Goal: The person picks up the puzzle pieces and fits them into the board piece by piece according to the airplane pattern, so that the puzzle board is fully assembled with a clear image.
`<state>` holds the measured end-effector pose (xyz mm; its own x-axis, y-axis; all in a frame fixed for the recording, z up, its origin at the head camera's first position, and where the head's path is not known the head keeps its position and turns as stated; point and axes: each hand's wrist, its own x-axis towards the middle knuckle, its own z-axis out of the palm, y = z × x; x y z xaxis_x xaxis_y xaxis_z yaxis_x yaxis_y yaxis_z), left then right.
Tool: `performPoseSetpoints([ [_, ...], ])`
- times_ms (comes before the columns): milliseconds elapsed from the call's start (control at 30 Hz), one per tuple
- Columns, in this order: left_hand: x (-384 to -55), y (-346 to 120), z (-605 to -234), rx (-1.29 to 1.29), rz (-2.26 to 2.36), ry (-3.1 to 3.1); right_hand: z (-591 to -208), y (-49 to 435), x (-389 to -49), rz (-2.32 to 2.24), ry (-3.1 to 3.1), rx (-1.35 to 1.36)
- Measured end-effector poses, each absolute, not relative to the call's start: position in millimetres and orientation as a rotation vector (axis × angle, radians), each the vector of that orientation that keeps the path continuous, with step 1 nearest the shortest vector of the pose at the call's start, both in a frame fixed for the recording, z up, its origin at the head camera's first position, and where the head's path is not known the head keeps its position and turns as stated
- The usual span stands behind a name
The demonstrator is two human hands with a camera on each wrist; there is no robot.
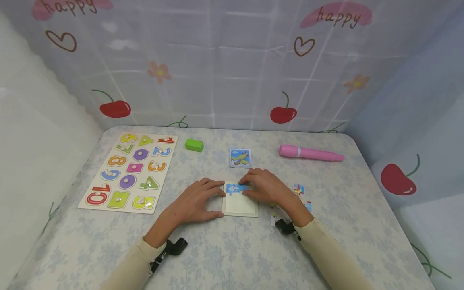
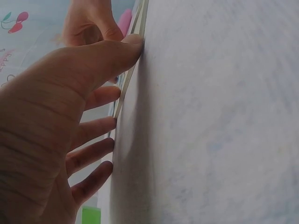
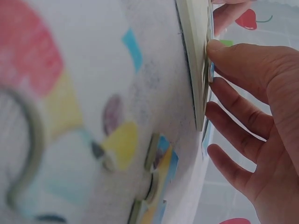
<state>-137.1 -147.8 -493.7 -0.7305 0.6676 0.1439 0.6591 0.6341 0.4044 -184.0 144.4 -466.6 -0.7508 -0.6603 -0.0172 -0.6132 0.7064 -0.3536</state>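
Note:
A small square puzzle tray (image 1: 240,206) lies on the table, with blue jigsaw pieces (image 1: 232,189) along its far edge. My left hand (image 1: 197,201) rests at the tray's left side, thumb and fingers spread, fingertips against the edge. From the right, my right hand (image 1: 266,186) pinches a blue puzzle piece (image 1: 243,187) between thumb and index finger at the tray's upper right. In the right wrist view, the right thumb (image 3: 233,53) presses at the tray's edge while the other fingers fan out beside it. Loose puzzle pieces (image 1: 299,189) lie near the right forearm, partly hidden by it.
Beyond the tray sits a square airplane picture card (image 1: 240,157). A green block (image 1: 194,145) and a board of numbers and shapes (image 1: 135,161) are at the left. Toward the back right lies a pink pen-shaped object (image 1: 311,153). A patterned curtain (image 1: 232,72) stands behind the table.

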Motion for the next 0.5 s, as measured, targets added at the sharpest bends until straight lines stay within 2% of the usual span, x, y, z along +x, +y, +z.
performPoseSetpoints([
  [500,-136.4,-147.2,-492.9,1.150,0.656,2.831,-467.7,139.9,-184.2,-0.473,2.767,-1.026],
])
